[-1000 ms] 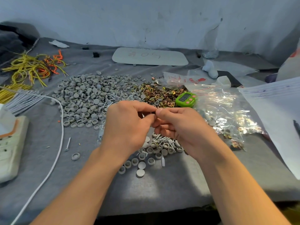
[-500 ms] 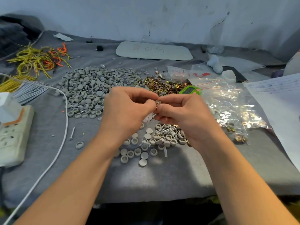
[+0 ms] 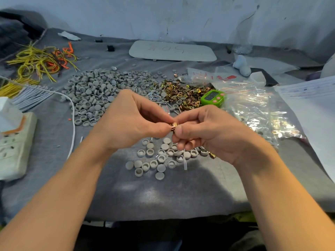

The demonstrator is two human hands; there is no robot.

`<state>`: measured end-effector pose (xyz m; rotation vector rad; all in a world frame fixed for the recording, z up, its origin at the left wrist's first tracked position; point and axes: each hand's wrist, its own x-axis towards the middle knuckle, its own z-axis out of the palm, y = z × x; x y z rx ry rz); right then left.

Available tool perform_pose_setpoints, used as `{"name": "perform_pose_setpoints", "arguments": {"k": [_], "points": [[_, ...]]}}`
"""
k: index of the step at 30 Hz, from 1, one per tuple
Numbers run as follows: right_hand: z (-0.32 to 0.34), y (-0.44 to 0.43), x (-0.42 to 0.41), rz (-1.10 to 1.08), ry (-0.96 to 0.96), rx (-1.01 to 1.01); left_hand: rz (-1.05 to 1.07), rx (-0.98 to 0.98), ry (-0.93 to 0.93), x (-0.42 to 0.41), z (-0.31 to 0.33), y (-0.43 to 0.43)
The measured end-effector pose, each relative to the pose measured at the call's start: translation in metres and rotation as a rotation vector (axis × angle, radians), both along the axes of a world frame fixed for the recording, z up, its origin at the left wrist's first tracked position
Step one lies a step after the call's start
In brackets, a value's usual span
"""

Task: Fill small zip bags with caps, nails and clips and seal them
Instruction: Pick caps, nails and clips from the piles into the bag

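A matt, finely woven grey cloth covers the worktop (image 3: 163, 196). The caps (image 3: 94, 91) look like dull grey plastic, smooth and without shine. The heap of clips (image 3: 183, 95) is bright metal with a glossy brass-gold, slightly iridescent finish, and the lone clip (image 3: 173, 126) above the cloth shows a polished coppery sheen. The nails (image 3: 155, 98) are pale, plain metal. The zip bags (image 3: 261, 113) are clear, crinkled, highly glossy plastic film. The timer (image 3: 213, 97) is smooth, shiny green plastic. The paper sheet (image 3: 311, 109) is matt white, the power strip (image 3: 16, 142) is off-white, dull plastic, and the wall (image 3: 163, 15) is rough, cracked paint.
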<state>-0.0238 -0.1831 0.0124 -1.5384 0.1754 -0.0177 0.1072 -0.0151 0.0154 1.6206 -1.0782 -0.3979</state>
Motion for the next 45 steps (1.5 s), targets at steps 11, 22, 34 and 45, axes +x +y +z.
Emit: {"name": "perform_pose_setpoints", "arguments": {"k": [11, 22, 34, 45], "points": [[0.004, 0.012, 0.009, -0.218, 0.034, 0.065, 0.125, -0.108, 0.058, -0.002, -0.008, -0.006], [0.005, 0.018, 0.018, -0.520, -0.045, -0.025, 0.208, -0.173, 0.143, -0.003, -0.012, -0.020], [0.000, 0.013, 0.021, -0.438, 0.107, 0.352, 0.271, -0.039, 0.103, -0.006, -0.017, -0.030], [-0.001, 0.007, 0.020, -0.488, 0.105, 0.210, 0.388, -0.046, 0.026, -0.018, -0.017, -0.038]]}}
